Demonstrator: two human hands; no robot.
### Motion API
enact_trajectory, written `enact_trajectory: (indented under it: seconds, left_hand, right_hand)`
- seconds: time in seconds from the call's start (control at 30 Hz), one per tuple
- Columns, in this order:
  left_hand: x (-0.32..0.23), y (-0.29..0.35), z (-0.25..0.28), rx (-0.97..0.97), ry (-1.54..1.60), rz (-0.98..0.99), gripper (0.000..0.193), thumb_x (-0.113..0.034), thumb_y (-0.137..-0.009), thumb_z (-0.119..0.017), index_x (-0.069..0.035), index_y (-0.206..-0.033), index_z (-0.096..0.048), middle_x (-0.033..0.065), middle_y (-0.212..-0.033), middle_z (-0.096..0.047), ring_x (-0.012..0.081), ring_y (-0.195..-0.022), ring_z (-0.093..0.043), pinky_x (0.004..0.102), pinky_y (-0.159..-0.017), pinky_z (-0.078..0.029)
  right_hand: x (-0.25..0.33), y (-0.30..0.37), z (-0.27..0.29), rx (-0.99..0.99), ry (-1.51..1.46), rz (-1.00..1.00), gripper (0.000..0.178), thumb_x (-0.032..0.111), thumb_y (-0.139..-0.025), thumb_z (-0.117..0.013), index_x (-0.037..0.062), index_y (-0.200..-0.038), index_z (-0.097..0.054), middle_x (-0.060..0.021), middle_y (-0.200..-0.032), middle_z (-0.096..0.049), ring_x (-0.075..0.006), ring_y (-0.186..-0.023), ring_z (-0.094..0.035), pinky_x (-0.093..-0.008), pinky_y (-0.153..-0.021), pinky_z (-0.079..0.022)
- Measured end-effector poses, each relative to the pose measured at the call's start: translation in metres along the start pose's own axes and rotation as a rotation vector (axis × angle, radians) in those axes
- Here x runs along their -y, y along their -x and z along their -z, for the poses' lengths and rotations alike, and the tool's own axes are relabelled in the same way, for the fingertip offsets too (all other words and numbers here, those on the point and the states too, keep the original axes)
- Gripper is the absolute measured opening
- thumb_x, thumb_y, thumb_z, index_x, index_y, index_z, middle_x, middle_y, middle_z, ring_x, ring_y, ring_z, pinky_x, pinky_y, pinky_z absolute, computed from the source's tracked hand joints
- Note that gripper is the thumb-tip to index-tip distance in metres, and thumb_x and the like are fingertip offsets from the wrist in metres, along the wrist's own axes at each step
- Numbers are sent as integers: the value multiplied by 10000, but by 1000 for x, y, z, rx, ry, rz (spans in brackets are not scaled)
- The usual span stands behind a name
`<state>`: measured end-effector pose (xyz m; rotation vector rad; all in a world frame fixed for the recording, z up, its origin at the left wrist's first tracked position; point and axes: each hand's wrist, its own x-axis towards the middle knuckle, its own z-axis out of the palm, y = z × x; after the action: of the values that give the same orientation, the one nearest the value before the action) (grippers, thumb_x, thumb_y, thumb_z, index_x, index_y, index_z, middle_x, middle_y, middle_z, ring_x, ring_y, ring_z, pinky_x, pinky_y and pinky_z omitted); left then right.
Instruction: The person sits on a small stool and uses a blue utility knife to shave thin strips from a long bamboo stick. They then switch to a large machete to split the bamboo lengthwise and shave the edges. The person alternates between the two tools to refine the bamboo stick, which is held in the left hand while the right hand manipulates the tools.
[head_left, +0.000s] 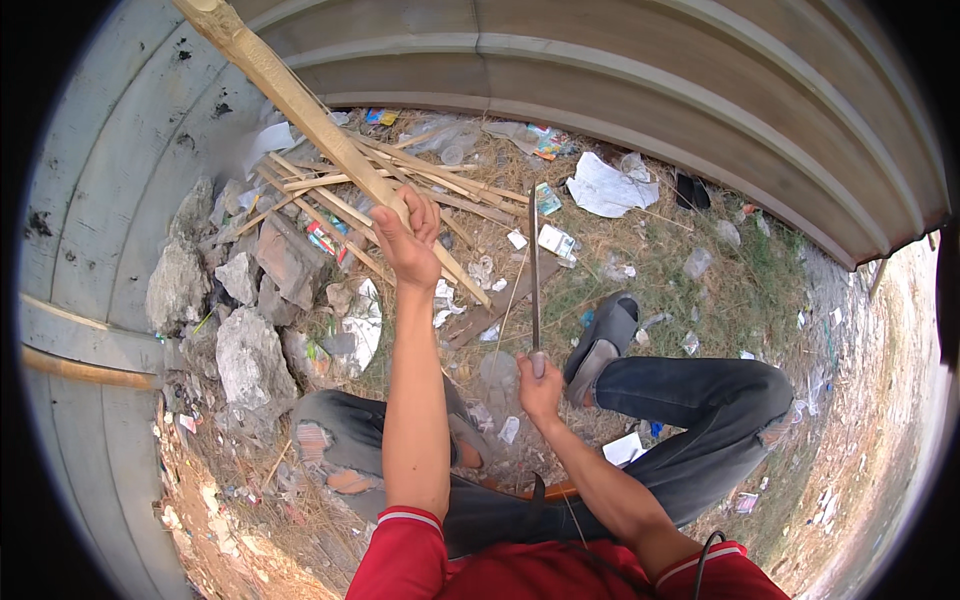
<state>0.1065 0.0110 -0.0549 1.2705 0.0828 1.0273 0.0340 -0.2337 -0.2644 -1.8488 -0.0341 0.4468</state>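
Note:
My left hand (pixel 408 240) is closed round a long split bamboo pole (pixel 300 105), near its lower end. The pole slants from the upper left down toward the middle, its thin end pointing at the ground. In my right hand (pixel 541 390) I grip the handle of a long-bladed knife (pixel 534 270), like a machete, its narrow dark blade upright in the view. The blade stands to the right of the pole, apart from it. Behind my left hand, a loose heap of bamboo strips (pixel 335 205) lies on the ground, partly hidden by the pole and hand.
Broken concrete chunks (pixel 250 360) are piled at the left beside a grey panel wall (pixel 95 200). A corrugated metal sheet (pixel 640 60) curves across the far side. Paper, plastic and a white pack (pixel 556 241) litter the dry grass. My bent legs (pixel 690 390) frame the near ground.

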Motion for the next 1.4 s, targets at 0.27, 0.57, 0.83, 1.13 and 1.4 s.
enact_trajectory:
  seconds: [0.27, 0.57, 0.83, 1.13, 1.4]
  left_hand:
    - [-19, 22, -5, 67, 67, 78, 743, -851, -894, -300, -139, -681, -290, -48, -592, -236, 74, -517, -174, 231, -495, -172]
    - [-16, 30, -7, -3, 22, 69, 777, -882, -852, -358, -126, -688, -286, -58, -627, -225, 70, -553, -161, 247, -513, -141]
    - [-13, 31, -3, -277, -78, -60, 723, -832, -909, -312, -133, -725, -293, -47, -636, -241, 72, -533, -154, 225, -492, -143]
    - [-9, 39, -10, -309, -95, -89, 714, -828, -911, -323, -141, -718, -303, -49, -632, -246, 65, -533, -176, 217, -482, -142]
    - [-17, 35, 1, -214, -54, -62, 700, -810, -914, -358, -141, -719, -297, -46, -643, -243, 70, -533, -176, 216, -499, -167]
  right_hand:
    - [-11, 41, -2, 119, -113, -480, 311, 263, -917, -681, -6, -774, -616, -44, -571, -552, -152, -481, -543, -351, -468, -440]
    - [26, 17, -2, 46, -51, -57, 358, 320, -864, -716, -35, -821, -685, -140, -661, -646, -222, -631, -653, -378, -612, -492]
    - [-93, 44, -12, 182, 154, -398, 329, 263, -881, -703, 40, -682, -564, 2, -552, -531, -111, -432, -479, -332, -426, -379]
    - [-16, 19, -4, 8, -141, 60, 267, 219, -854, -686, -9, -728, -624, -70, -584, -572, -167, -500, -525, -353, -497, -423]
    - [-49, 32, -2, 257, -36, -607, 179, 140, -819, -695, 18, -724, -606, -69, -581, -527, -193, -424, -514, -390, -406, -431]
